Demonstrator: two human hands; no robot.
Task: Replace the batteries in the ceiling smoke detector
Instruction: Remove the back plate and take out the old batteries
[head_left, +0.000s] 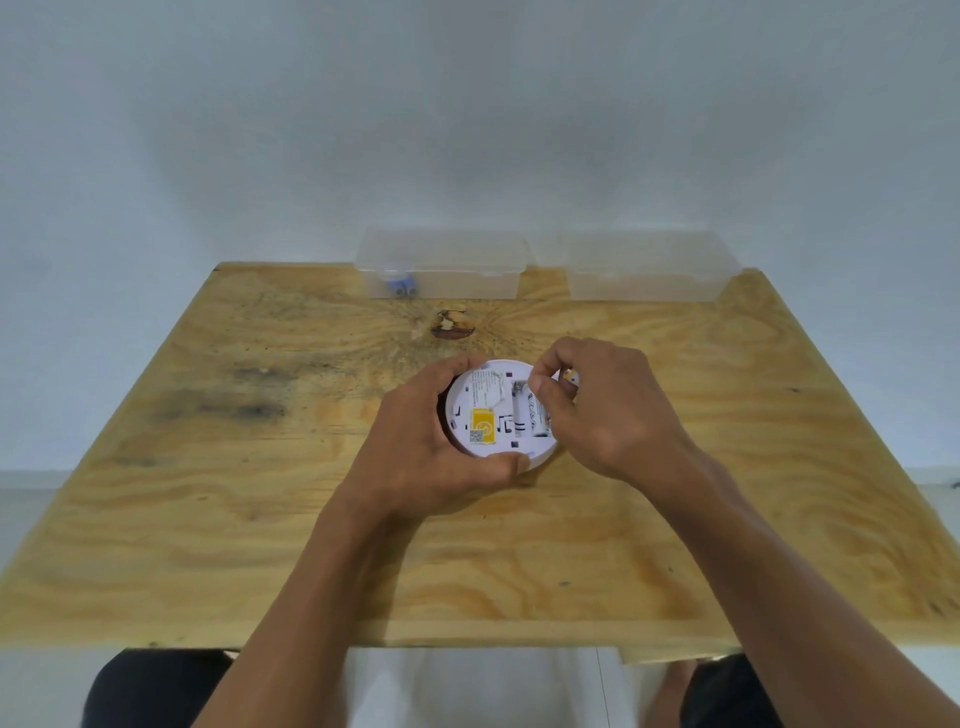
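**A:** What do you see from your head camera?

**B:** You are looking down at a wooden table (260, 519). The round white smoke detector (493, 410) lies near the middle of it, back side up. It sits just on your side of the dark knot (455, 325) in the wood.

**A:** What is your left hand doing?

**B:** Your left hand (431, 447) is wrapped around the left side of the smoke detector. The fingers curl over its far edge and the thumb presses its near edge. It holds the smoke detector firmly.

**A:** And your right hand?

**B:** Your right hand (597, 410) is over the right side of the smoke detector. Its thumb and first finger are pinched close together at the far end of a white battery (538, 415). The battery lies in its slot in the smoke detector. You cannot tell if the fingers really grip it or just touch it.

**A:** What else is on the smoke detector?

**B:** A yellow sticker (482, 422) sits left of the battery.

**A:** Anything past the knot?

**B:** Two clear plastic boxes stand at the far edge of the table. The left box (447, 265) has small blue things (400, 290) inside. The right box (649, 270) is just beside it.
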